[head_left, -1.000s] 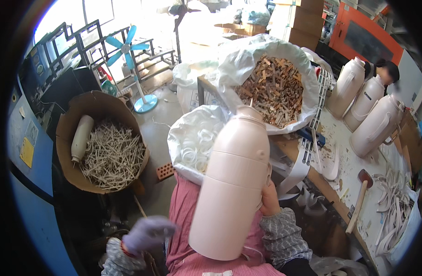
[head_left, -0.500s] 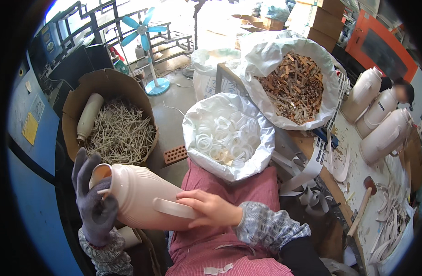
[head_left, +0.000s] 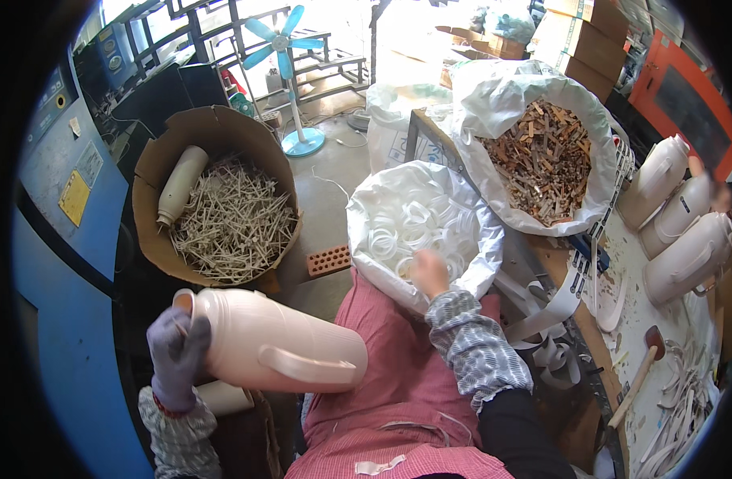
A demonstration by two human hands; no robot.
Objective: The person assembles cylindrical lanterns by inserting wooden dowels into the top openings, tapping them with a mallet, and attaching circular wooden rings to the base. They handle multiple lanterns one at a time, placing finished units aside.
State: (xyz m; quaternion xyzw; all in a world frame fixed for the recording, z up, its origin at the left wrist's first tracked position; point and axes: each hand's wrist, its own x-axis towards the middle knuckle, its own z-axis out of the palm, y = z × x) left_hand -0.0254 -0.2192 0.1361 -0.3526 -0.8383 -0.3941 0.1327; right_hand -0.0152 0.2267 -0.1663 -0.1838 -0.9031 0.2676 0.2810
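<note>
My left hand [head_left: 177, 351], in a grey-purple glove, grips the open mouth end of a pale pink thermos flask body [head_left: 282, 339]. The flask lies tilted across my lap, its side handle facing me and its base to the right. Over the white sack [head_left: 364, 254] between my knees, my bare right hand [head_left: 430, 273] reaches down among translucent plastic rings [head_left: 414, 222]. Motion smears its fingers, so whether they hold a ring is unclear.
At left stands a cardboard drum [head_left: 154, 247] of thin pale sticks with a flask body inside. A sack of brown strips [head_left: 534, 160] sits behind. On the right bench [head_left: 613, 319] are several flask bodies [head_left: 689, 259] and a mallet [head_left: 637, 375]. A blue fan [head_left: 282, 48] stands farther off.
My right hand has left the flask's handle and moved up and right into the sack of rings. My left fingers have closed over the flask's mouth. The view has shifted slightly.
</note>
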